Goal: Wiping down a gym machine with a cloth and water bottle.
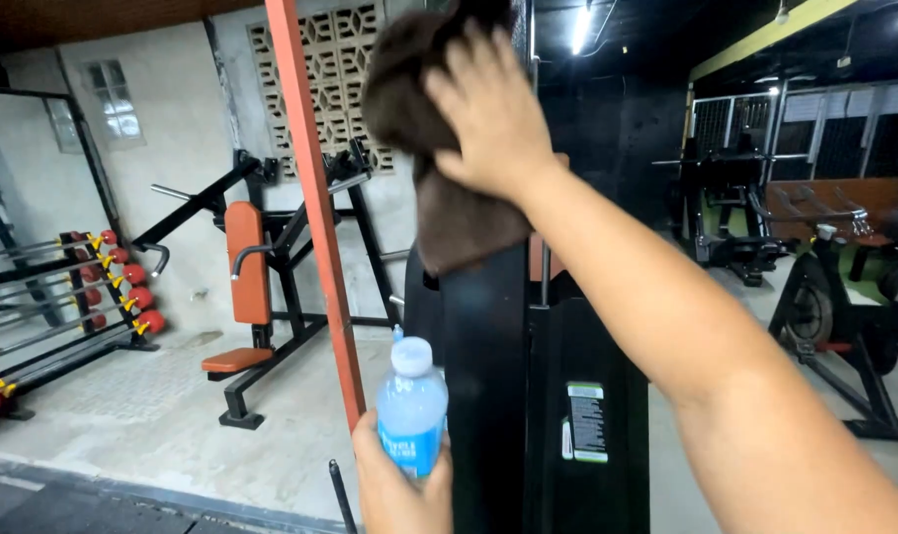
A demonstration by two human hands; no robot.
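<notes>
High on the front face of the black machine column [488, 376], near the top edge of the frame, the right hand [493, 109] presses a dark brown cloth [439, 188] flat against the upright. Palm and spread fingers cover the cloth's upper part; the lower part hangs loose down the column in a soft fold. Grip is a flat press rather than a pinch, with fingers partly curled over the bunched top.

Low at the bottom edge, just left of the column, the left hand [399, 489] is wrapped around the lower body of a small plastic bottle [412, 405], pale blue with a white cap and a blue label. Bottle stands upright, cap on; its side appears to touch or sit just beside the column edge, cannot tell which.

Handling, as judged: cloth is light, limp, and has no shape of its own. It will slide or drop if palm pressure eases, so best held bunched at the top. Bottle looks light and thin-walled, likely to dent under a hard squeeze, possibly slick. The mid-body hold below the shoulder seems sound.

An orange steel post [315, 208] slants past on the left. Beyond it are a black and orange press machine [256, 277] and a rack of red-ended bars [93, 287] by the wall. An exercise bike [834, 307] stands at right.
</notes>
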